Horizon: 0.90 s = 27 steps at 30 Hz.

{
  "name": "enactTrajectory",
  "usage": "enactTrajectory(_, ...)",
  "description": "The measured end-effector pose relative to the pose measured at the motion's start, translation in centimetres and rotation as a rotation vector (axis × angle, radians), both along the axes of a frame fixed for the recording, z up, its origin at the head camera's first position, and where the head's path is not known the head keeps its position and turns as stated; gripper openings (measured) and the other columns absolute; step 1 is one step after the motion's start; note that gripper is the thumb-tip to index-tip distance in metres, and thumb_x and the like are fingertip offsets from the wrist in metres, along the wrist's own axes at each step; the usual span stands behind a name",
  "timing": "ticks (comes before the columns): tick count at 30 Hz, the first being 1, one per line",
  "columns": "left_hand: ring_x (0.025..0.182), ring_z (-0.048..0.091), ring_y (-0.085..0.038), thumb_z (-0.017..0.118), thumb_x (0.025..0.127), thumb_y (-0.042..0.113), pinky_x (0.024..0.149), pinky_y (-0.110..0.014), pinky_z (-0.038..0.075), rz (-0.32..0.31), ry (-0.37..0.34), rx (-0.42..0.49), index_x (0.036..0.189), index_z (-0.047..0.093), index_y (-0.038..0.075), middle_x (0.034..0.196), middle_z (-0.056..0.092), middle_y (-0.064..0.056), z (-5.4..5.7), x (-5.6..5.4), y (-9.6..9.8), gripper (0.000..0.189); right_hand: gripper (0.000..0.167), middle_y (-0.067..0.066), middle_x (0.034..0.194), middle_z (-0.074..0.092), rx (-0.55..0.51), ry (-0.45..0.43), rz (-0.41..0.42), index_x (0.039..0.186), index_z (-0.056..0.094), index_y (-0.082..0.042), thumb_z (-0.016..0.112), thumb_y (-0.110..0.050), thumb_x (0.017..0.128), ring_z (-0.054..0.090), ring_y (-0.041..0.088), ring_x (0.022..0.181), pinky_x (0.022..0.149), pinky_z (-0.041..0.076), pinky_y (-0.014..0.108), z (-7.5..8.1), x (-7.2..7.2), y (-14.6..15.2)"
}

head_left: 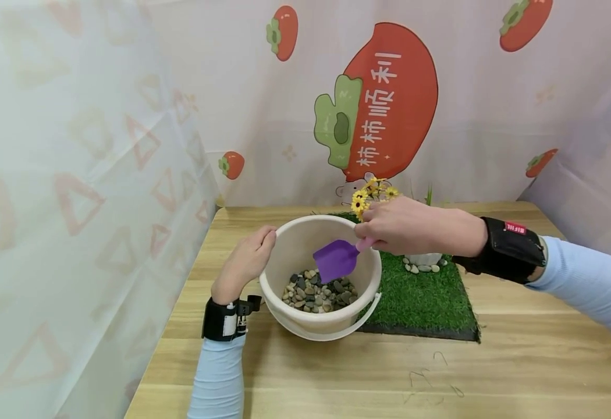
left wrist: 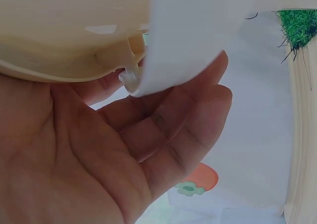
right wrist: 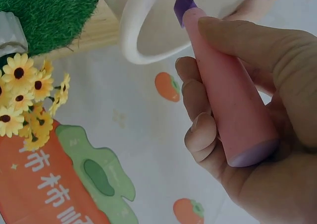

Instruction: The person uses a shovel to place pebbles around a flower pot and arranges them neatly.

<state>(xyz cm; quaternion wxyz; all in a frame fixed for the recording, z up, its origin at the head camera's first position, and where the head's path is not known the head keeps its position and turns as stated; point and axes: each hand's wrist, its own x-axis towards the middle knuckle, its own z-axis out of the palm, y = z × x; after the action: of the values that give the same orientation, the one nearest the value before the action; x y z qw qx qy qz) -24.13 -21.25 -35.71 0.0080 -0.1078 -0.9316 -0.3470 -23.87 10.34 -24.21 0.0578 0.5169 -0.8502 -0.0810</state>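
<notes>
A cream-white bucket (head_left: 290, 247) stands on the table, with grey, brown and pale pebbles (head_left: 316, 295) on its bottom. At its left side my left hand (head_left: 245, 262) grips the rim; the left wrist view shows the fingers (left wrist: 193, 117) curving beneath the lip on the outer side. My right hand (head_left: 402, 226) is over the bucket's right rim and holds a small shovel by its pink handle (right wrist: 230, 92). The shovel's purple blade (head_left: 336, 260) tilts down inside the bucket, overlapping the pebbles in the head view. No pebbles show on the blade.
Behind and right of the bucket lies a square of artificial grass (head_left: 426, 302). Yellow flowers (right wrist: 22, 90) and a white pot (head_left: 423, 261) ringed with pebbles stand on it, partly hidden by my right arm. The bucket's handle (head_left: 326, 334) hangs at the front. Printed cloth (head_left: 263, 116) encloses the wooden table (head_left: 305, 378).
</notes>
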Motion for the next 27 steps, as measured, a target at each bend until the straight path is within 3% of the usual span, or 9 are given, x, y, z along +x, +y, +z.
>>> enactTrajectory(9, 0.1, 0.067, -0.025, 0.029, 0.107, 0.041, 0.077, -0.039, 0.057, 0.002, -0.016, 0.011, 0.133, 0.055, 0.017, 0.122, 0.065, -0.009, 0.0, -0.1, 0.1, 0.044, 0.018, -0.005, 0.069, 0.048, 0.011, -0.026, 0.005, 0.079, 0.06, -0.019, 0.07, -0.028, 0.091, 0.045, 0.014, 0.067, 0.052, 0.031, 0.025, -0.8, -0.4, -0.3)
enactTrajectory(20, 0.104, 0.066, -0.028, 0.027, 0.107, 0.04, 0.082, -0.044, 0.056, 0.005, -0.003, -0.02, 0.133, 0.055, 0.015, 0.123, 0.065, -0.011, 0.1, 0.0, 0.2, 0.045, 0.02, -0.006, 0.07, 0.052, 0.039, -0.056, -0.014, 0.076, 0.058, -0.02, 0.073, -0.027, 0.089, 0.048, 0.014, 0.068, 0.051, 0.034, 0.025, -1.3, -0.7, -0.9)
enactTrajectory(27, 0.105, 0.066, -0.028, 0.027, 0.107, 0.041, 0.083, -0.044, 0.056, 0.013, -0.012, -0.013, 0.134, 0.054, 0.015, 0.125, 0.064, -0.011, 0.1, 0.2, 0.2, 0.046, 0.017, -0.006, 0.066, 0.05, 0.058, -0.091, 0.013, 0.076, 0.061, -0.017, 0.072, -0.017, 0.089, 0.044, 0.011, 0.06, 0.051, 0.033, 0.022, -1.7, -0.5, -1.5)
